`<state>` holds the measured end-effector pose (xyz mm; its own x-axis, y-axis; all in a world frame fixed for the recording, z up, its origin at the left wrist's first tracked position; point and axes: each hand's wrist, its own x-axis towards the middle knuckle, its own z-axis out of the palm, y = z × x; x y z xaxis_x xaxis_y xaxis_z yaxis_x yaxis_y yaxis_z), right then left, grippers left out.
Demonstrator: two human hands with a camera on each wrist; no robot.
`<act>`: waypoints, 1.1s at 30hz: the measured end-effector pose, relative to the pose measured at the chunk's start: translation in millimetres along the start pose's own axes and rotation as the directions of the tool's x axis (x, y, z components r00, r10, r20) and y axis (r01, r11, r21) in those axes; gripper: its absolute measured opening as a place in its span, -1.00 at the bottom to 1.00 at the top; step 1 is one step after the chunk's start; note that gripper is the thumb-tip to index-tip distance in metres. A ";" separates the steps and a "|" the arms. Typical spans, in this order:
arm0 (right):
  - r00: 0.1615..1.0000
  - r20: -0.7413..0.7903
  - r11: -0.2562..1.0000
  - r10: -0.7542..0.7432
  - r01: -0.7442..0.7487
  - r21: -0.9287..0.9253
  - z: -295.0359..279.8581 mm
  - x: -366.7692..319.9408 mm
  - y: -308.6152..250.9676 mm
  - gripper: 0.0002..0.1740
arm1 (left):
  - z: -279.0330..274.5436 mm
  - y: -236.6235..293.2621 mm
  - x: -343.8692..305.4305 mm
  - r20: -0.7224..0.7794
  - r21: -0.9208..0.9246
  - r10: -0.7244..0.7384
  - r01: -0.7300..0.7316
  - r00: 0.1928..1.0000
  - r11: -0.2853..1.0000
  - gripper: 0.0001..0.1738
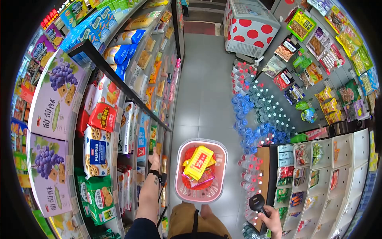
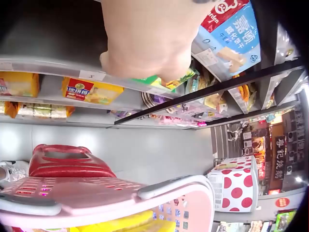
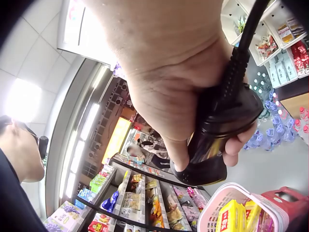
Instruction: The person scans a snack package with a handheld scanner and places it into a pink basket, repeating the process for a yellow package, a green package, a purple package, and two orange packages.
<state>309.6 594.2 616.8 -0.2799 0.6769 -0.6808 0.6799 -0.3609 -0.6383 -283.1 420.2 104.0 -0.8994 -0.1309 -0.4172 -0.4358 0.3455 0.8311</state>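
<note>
1. Your left hand point(image 1: 154, 158) reaches into the snack shelf point(image 2: 53, 67), right at a green-and-yellow pack point(image 2: 184, 81). The fingertips are hidden behind the back of the hand, so I cannot tell how far they are curled or whether they have hold of it.
2. Your right hand point(image 3: 169, 101) is wrapped round a black corded scanner point(image 3: 212, 135), held beside the bottles, away from that pack.
3. You seem to be at the picking or scanning step. The next move calls for a sure grip on the pack, its code turned outward, and the scanner brought across.
4. The pink basket point(image 1: 203, 196) sits on the floor in front of your legs, with yellow packs point(image 1: 199, 161) on top inside.
5. Further out, water bottles point(image 1: 242, 113) line the aisle's right side, and a red-dotted freezer point(image 1: 251, 34) stands at the far end.
</note>
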 end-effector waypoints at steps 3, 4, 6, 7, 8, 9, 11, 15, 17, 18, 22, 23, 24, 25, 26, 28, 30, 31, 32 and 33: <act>1.000 -0.001 0.997 0.007 -0.007 -0.075 2.3 3.8 5.5 -0.47 | -8.1 28.1 -1.9 0.068 0.108 -0.347 0.339 0.936 0.935 0.12; 1.000 -0.012 0.999 -0.028 0.027 -0.022 10.2 -1.1 -21.9 -0.48 | -11.4 51.0 -19.7 0.069 0.201 -0.333 0.313 0.941 0.928 0.09; 1.000 0.002 0.998 -0.021 0.021 -0.052 10.4 2.8 -21.7 -0.49 | -10.9 40.3 -13.3 0.023 0.244 -0.285 0.272 0.958 0.931 0.07; 1.000 0.013 0.996 -0.001 0.002 -0.085 8.8 1.3 -17.4 -0.49 | -9.3 32.2 -7.2 -0.021 0.297 -0.243 0.238 0.970 0.925 0.05; 0.992 -0.007 0.989 -0.128 0.127 -0.078 9.9 5.8 1.3 -0.47 | -16.6 66.0 -34.4 -0.021 0.282 -0.268 0.262 0.963 0.923 0.01; 0.991 -0.013 0.988 -0.134 0.133 -0.077 11.2 2.3 -7.4 -0.47 | -18.4 76.0 -45.9 -0.015 0.278 -0.264 0.258 0.964 0.925 0.01; 0.997 0.048 0.994 -0.056 0.060 -0.092 13.6 -8.5 -33.6 -0.58 | -18.9 86.1 -56.6 0.100 0.009 -0.225 0.225 0.969 0.974 -0.04; 0.998 0.055 1.000 0.003 -0.002 -0.016 17.6 -11.1 -41.6 -0.60 | -7.7 78.6 -38.5 0.037 0.151 -0.233 0.225 0.972 0.963 -0.01; 0.998 0.048 0.998 -0.034 0.037 -0.056 19.1 -10.6 -33.0 -0.61 | 0.8 43.6 -16.6 -0.041 0.236 -0.164 0.169 0.986 0.957 0.01; 0.998 0.045 0.998 -0.033 0.036 -0.059 20.4 -11.6 -33.8 -0.61 | 3.5 28.5 -5.7 -0.077 0.281 -0.125 0.142 0.989 0.949 0.03; 0.999 0.051 0.996 -0.010 0.014 -0.083 25.2 -15.8 -34.5 -0.61 | 3.1 -5.9 34.0 -0.058 0.430 -0.267 0.266 0.962 0.863 0.01; 0.999 0.052 0.995 -0.011 0.016 -0.099 26.9 -17.1 -36.0 -0.61 | 0.5 -8.8 39.7 0.025 0.344 -0.365 0.335 0.931 0.877 -0.01; 0.999 0.052 0.995 -0.012 0.018 -0.100 29.0 -19.4 -38.7 -0.61 | -2.5 -12.2 44.7 0.116 0.261 -0.450 0.410 0.886 0.874 -0.03; 0.999 0.045 0.996 -0.010 0.013 -0.086 31.3 -22.6 -42.9 -0.61 | -4.4 -16.4 48.0 0.116 0.258 -0.450 0.411 0.885 0.874 -0.03; 0.999 0.038 0.997 -0.011 0.014 -0.074 33.4 -24.4 -47.9 -0.61 | 1.7 -42.7 66.6 0.162 0.226 -0.416 0.377 0.895 0.898 -0.05; 0.999 0.019 0.995 -0.036 0.038 -0.092 39.2 -30.0 -51.2 -0.61 | 0.3 -55.4 72.7 0.200 0.183 -0.382 0.348 0.902 0.919 -0.06; 0.999 -0.003 0.993 -0.032 0.031 -0.113 41.5 -34.3 -53.3 -0.63 | -8.4 -45.3 53.7 0.225 0.124 -0.358 0.338 0.906 0.933 -0.10; 0.999 0.012 0.997 -0.032 0.031 0.066 35.5 -22.6 -22.1 -0.47 | -14.5 -41.9 44.3 0.221 0.111 -0.357 0.340 0.908 0.934 -0.10; 0.993 -0.005 0.992 -0.122 0.122 0.021 35.3 -19.9 -5.2 -0.48 | -23.0 -34.0 29.4 0.229 0.142 -0.342 0.316 0.911 0.938 -0.13; 0.977 -0.019 0.977 -0.211 0.211 -0.024 34.2 -18.4 2.4 -0.49 | -30.0 -24.8 15.7 0.239 0.173 -0.326 0.291 0.915 0.941 -0.15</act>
<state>293.2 558.9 615.5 -0.4041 0.7502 -0.5233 0.6218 -0.1942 -0.7587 -287.5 381.7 87.8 -0.6718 -0.0103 -0.7407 -0.6654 0.4477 0.5973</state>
